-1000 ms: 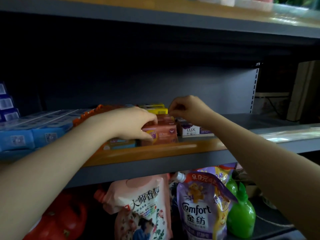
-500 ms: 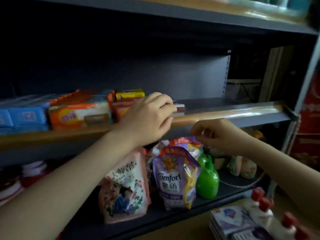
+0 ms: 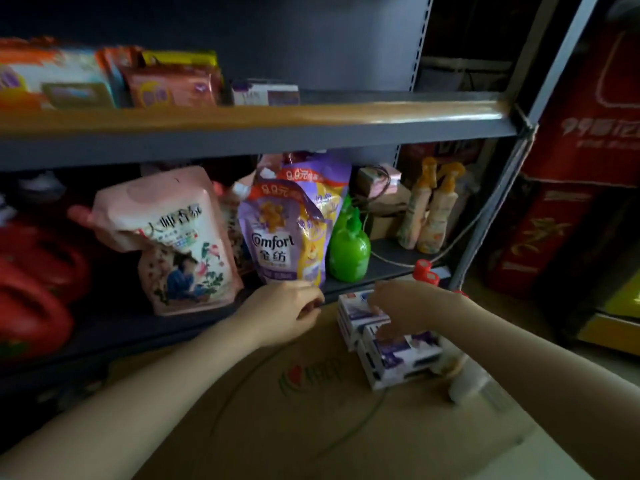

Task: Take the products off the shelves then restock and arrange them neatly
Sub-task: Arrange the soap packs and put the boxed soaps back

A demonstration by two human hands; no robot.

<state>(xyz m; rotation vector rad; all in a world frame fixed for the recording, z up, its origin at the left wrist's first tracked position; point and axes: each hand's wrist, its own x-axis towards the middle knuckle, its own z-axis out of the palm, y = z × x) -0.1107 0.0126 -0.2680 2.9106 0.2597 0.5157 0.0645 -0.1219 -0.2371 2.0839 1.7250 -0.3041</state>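
Both your hands have come down from the upper shelf since a moment ago, and your view has dropped with them to the cardboard on the floor. Your right hand now sits on the stack of small purple-and-white boxes at about 4 o'clock in the view; its fingers curve down over the top box, but blur keeps you from telling whether they grip it or only touch it. Your left hand hovers near the centre, just beside the stack at its 9 o'clock, fingers loosely curled and holding nothing.

Up at 11 o'clock the upper shelf already carries orange and pink packets packed side by side, with one purple-and-white box alone to their right and bare shelf beyond it. That suggests the restocking is well under way but not finished: the boxes on the cardboard probably belong in that gap. White bottles with red caps also wait on the floor behind the stack. The lower shelf holds refill pouches, a green bottle and spray bottles, standing loosely rather than lined up.
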